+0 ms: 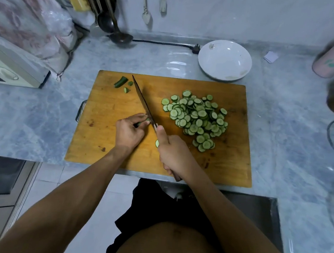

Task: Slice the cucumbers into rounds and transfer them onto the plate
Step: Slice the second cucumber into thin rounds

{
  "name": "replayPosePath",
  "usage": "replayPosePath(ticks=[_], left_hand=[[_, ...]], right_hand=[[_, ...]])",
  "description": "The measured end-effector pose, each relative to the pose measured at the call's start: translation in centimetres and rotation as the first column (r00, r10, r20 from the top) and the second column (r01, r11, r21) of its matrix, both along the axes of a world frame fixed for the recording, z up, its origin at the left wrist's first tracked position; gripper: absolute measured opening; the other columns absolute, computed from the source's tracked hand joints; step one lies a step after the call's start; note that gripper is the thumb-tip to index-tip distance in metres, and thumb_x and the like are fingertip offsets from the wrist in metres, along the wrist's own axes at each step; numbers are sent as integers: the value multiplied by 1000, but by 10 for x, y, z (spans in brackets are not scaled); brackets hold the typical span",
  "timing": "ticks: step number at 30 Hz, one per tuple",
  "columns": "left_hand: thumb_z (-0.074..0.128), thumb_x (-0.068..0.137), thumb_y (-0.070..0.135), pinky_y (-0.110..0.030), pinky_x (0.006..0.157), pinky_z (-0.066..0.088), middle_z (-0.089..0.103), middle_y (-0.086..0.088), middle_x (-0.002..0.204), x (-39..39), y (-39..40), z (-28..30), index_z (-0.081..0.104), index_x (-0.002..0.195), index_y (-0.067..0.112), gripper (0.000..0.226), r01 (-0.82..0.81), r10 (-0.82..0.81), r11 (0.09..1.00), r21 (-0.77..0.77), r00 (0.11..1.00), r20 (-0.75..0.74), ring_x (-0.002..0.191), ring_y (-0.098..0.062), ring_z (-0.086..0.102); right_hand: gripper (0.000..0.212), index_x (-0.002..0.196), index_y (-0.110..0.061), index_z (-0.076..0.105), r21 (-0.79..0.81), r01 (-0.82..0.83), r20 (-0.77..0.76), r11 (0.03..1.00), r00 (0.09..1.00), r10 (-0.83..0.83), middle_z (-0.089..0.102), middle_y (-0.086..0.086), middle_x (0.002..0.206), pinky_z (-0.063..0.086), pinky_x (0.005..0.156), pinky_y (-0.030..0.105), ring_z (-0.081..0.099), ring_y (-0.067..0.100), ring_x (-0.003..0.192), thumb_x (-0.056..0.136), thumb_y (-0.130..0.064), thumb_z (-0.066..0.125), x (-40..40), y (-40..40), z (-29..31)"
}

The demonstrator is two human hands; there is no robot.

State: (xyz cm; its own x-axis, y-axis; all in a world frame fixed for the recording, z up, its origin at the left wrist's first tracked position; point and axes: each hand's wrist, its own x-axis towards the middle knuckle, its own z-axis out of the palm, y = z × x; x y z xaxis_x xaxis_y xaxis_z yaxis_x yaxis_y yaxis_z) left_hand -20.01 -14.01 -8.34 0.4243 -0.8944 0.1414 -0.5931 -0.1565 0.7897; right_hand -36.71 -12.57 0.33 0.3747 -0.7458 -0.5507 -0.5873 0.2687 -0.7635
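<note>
The left hand (128,132) pinches the last short stub of cucumber (143,122) against the board (108,141), fingers curled back from the edge, presumably to keep them clear of the knife (142,100), whose blade stands just beside the fingertips with its tip pointing away from the person. The right hand (173,153) is clenched round the knife handle, thumb laid along the top, a grip that seems meant to steady short chops. To the right of both hands lies the heap of rounds (196,118), pushed aside so the cutting spot stays free; one stray round (157,143) sits touching the right hand. Beyond the heap, off the board on the counter (41,119), waits the plate (225,59) (no rounds on it yet). Trimmed ends (121,82) lie beyond the left hand, near the knife tip. A ladle (120,36) and a power plug (195,48) rest well beyond the hands, out of the path to the plate.
</note>
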Motion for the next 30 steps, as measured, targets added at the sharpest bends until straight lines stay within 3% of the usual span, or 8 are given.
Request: replayPosePath(ticks=[4,8,14,24,30], left_hand=[[73,82,4,-25,100,48,73,-9,108,3,-18,4,76,99,3,18,41,-40,999,19,999,-12,101,-4,63],[73,83,6,-24,99,49,73,-8,107,4,-30,5,76,100,3,17,66,-65,998,20,998,-20,101,-2,63],[71,82,3,-16,96,45,72,-13,107,6,-31,1,76,98,0,16,72,-72,997,-8,996,54,101,-5,61],[72,83,7,-29,99,50,72,-10,110,6,-26,-6,76,101,4,19,96,-96,995,2,994,49,105,-10,63],[76,78,3,-19,99,43,65,-9,115,16,-15,-12,75,108,9,31,204,-203,979,11,967,156,108,-19,60]], right_hand=[[77,58,-8,48,-28,43,6,999,999,-43,54,15,54,45,44,30,52,27,44,99,-66,18,4,-10,-2],[74,70,-6,52,25,68,30,997,997,-69,53,16,60,41,42,27,52,29,50,98,-66,19,4,-28,1],[76,53,-11,41,-8,70,1,997,998,-70,49,11,47,39,39,25,50,27,41,99,-66,18,13,-29,-13],[75,52,-11,46,-29,109,-26,994,994,-109,50,6,45,41,41,27,50,20,36,101,-62,18,24,-30,-29],[75,58,-13,47,-34,174,-27,984,984,-175,49,6,48,42,45,29,48,22,40,97,-69,15,7,-38,-29]])
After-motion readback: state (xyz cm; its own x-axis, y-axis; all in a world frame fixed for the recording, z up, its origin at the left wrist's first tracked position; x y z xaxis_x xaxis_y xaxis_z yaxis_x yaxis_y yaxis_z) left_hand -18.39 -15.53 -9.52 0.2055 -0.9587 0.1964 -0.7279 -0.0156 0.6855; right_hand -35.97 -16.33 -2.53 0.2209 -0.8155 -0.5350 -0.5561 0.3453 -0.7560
